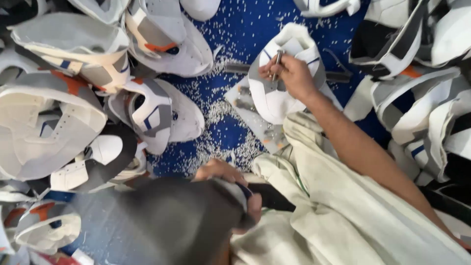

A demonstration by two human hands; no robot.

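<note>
Blurred dark grey shoe upper (186, 221) sits gripped in the left hand (230, 186). Farther off, right hand (292, 73) pinches a slim metal tool (277, 61), upright, against a white-and-grey shoe upper (279, 98) whose long axis runs away.

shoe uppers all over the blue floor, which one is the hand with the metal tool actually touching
The white and grey shoe upper lying on the pale board at top centre. The right hand presses a thin metal tool onto it; the others lie untouched in piles.

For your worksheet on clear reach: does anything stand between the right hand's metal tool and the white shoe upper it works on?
Nothing visible does. The right hand holds the metal tool directly against the white shoe upper. The left hand stays low, apart from it.
</note>
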